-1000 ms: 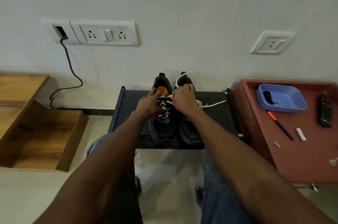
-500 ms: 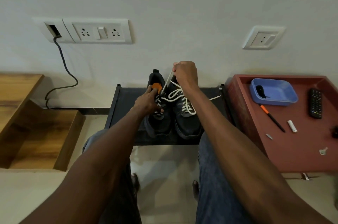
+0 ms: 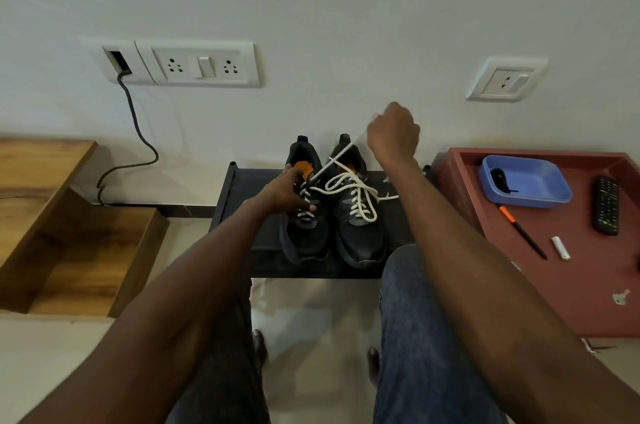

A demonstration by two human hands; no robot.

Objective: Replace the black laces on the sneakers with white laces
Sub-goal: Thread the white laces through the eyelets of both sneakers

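We are noting sneakers [image 3: 332,205] sitting side by side on rack [image 3: 239,195]; tray [image 3: 588,285] lying right, holding tub [image 3: 540,195], remote [image 3: 606,204].

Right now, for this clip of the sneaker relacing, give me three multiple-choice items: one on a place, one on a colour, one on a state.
1. Where does the black lace lie?
A. in the blue tray
B. on the black rack
C. on the wooden step

2. What colour is the lace threaded in the left sneaker?
A. black
B. white
C. orange

3. What is the right hand doing?
A. resting flat on the red table
B. pulling a white lace taut, up and away from the sneakers
C. holding the remote

Answers:
1 A: a dark coiled lace sits inside the blue tray on the red table.
2 B: white crossings show on the shoe's dark upper beside the left hand.
3 B: the fist is raised above the sneakers and a straight white strand runs from it down to the left sneaker.
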